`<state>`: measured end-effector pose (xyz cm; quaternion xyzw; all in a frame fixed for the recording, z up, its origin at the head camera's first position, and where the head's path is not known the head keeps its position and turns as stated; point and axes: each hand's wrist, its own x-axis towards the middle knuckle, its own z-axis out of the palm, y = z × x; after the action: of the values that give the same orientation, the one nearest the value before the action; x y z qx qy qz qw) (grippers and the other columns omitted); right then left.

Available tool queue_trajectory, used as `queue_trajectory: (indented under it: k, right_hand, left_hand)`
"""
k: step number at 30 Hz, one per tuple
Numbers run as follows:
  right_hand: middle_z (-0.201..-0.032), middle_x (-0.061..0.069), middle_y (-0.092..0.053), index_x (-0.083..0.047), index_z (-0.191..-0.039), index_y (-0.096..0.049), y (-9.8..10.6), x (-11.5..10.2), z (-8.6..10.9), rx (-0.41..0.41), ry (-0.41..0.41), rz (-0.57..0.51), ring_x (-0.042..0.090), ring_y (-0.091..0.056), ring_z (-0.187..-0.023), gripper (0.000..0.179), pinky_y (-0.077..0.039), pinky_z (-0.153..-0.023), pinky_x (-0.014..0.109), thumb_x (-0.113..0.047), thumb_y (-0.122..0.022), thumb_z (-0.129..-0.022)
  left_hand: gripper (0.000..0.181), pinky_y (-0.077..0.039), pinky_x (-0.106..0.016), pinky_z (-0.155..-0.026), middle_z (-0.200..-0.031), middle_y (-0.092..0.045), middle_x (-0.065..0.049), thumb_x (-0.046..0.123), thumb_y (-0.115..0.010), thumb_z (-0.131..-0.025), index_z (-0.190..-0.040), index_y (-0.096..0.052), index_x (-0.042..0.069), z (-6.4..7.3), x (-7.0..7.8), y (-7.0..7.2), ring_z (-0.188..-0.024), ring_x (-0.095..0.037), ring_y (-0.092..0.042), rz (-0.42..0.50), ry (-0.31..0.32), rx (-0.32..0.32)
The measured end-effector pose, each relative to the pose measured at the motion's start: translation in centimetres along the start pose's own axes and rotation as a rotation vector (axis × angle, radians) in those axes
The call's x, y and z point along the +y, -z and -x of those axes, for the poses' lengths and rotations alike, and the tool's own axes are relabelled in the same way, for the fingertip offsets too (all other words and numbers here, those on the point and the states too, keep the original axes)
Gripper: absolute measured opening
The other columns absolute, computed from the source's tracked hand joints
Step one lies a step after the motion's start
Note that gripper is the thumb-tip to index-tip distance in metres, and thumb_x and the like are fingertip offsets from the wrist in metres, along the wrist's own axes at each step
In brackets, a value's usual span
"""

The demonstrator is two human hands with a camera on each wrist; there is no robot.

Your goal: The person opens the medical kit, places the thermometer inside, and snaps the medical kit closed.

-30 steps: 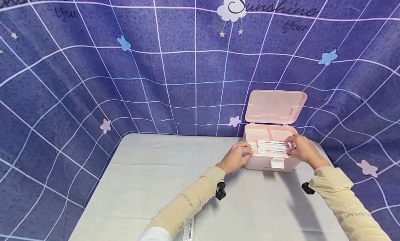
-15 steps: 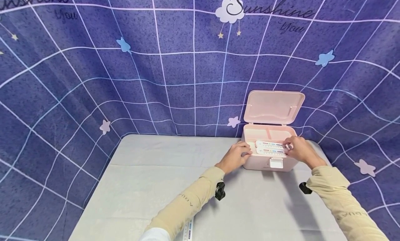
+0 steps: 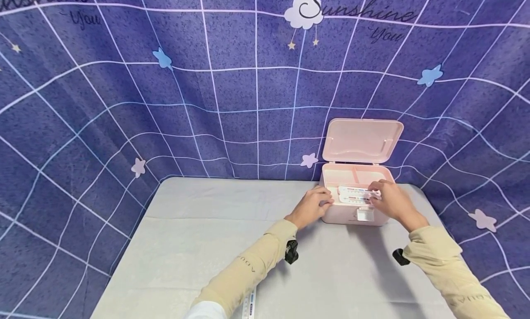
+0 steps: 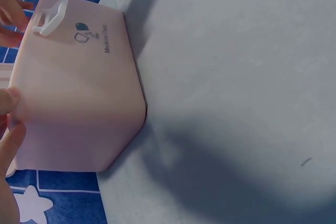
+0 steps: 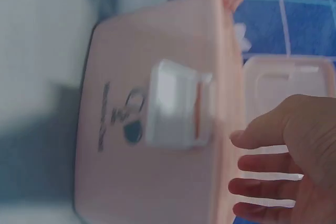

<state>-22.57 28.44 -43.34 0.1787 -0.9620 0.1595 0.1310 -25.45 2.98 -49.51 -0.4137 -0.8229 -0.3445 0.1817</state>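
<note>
A pink medicine box [image 3: 349, 215] stands at the back right with its lid [image 3: 362, 139] raised. Two white strips with coloured marks and a printed scale lie side by side in its front part, the rear strip [image 3: 347, 190] and the front strip [image 3: 348, 198]. My left hand [image 3: 311, 206] pinches the box's left rim; the left wrist view shows thumb and finger on the edge. Over the strips' right ends is my right hand [image 3: 391, 198], covering them. In the right wrist view its fingers [image 5: 262, 187] extend loosely over the opening, thumb near the front rim.
A similar white strip [image 3: 249, 305] lies on the pale table [image 3: 174, 245] at the front, partly under the left sleeve. Behind the box hangs a blue grid curtain [image 3: 232, 89]. The box's rear compartments [image 3: 339, 175] have a divider, and a white latch [image 3: 365, 214] hangs at its front.
My right hand has shifted left along the strips, covering more of their right ends. The left hand stays on the box rim.
</note>
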Motion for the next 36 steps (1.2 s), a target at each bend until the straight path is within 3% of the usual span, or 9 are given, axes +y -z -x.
queue_trajectory:
  k: [7,13,23,36]
  right_hand:
    - [-0.078,0.007,-0.062,-0.003,-0.090,-0.068,0.4,-2.9,1.2,0.036,0.104,-0.067,0.021,-0.056,-0.067,0.021,-0.044,-0.052,0.031,-0.001,-0.073,-0.070]
    - [-0.080,0.004,-0.064,-0.006,-0.089,-0.068,0.5,-4.9,3.0,0.048,0.151,-0.109,0.019,-0.057,-0.067,0.022,-0.046,-0.055,0.028,0.002,-0.072,-0.069]
    - [-0.083,-0.004,-0.064,-0.011,-0.090,-0.067,-0.5,-8.4,6.5,0.081,0.113,-0.160,0.012,-0.059,-0.067,0.026,-0.047,-0.053,0.022,-0.002,-0.078,-0.068]
    - [-0.083,-0.013,-0.062,-0.019,-0.087,-0.065,-2.9,-12.6,9.9,0.100,0.058,-0.268,0.005,-0.056,-0.067,0.031,-0.045,-0.051,0.018,-0.002,-0.080,-0.066]
  left_hand:
    - [0.012,-0.039,-0.012,-0.096,-0.102,-0.068,-0.005,0.008,-0.073,-0.082,-0.093,-0.076,0.007,-0.2,-0.4,0.0,-0.099,-0.014,-0.061,-0.033,0.000,-0.048]
    - [0.012,-0.038,-0.009,-0.095,-0.102,-0.067,-0.001,0.013,-0.072,-0.084,-0.095,-0.076,0.010,-0.5,-0.8,0.2,-0.099,-0.010,-0.058,-0.059,0.008,-0.119]
    - [0.011,-0.040,-0.008,-0.091,-0.099,-0.067,0.000,0.012,-0.072,-0.084,-0.094,-0.076,0.010,-0.7,-0.8,0.6,-0.097,-0.009,-0.058,-0.036,0.001,-0.133]
    - [0.012,-0.040,-0.008,-0.091,-0.101,-0.066,0.000,0.012,-0.071,-0.085,-0.096,-0.076,0.010,-0.9,-0.6,0.8,-0.098,-0.008,-0.056,-0.033,0.048,-0.176]
